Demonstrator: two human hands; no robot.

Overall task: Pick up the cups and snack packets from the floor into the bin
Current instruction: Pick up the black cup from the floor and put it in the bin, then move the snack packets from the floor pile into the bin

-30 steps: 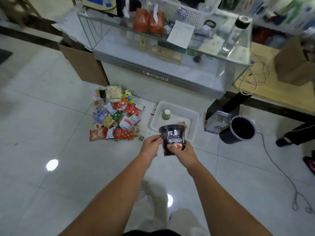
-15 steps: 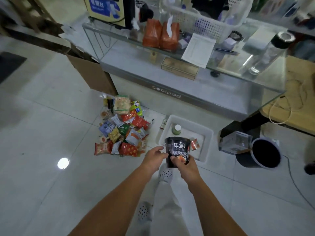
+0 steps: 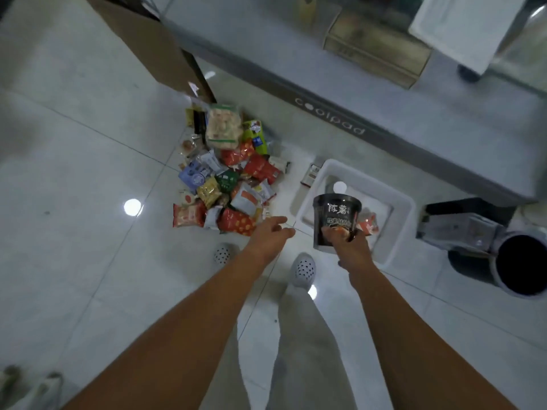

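While both arms reach up from the bottom edge, pale trousers and two white perforated shoes [image 3: 303,269] show between them. Left hand [image 3: 270,235], mid-frame, holds nothing, fingers straight and slightly apart, just below the packets [image 3: 228,184]. Right hand [image 3: 352,247] grips the cup [image 3: 336,223] low on its wall, fingers curled round it. The cup is black with large white Chinese characters; smaller print beneath is too blurred to read. It is upright, held over the near left part of the white bin [image 3: 401,229], centre right. Inside the bin, a white-capped bottle [image 3: 339,187] and a red packet [image 3: 368,224] are both partly hidden by the cup. The packets lie heaped on the floor left of the bin; their labels are unreadable. Right edge: a black bucket [image 3: 521,267], cut off. Across the top, a grey counter [image 3: 414,137] reads "coolpad"; a cardboard box [image 3: 154,45] is cropped upper left.
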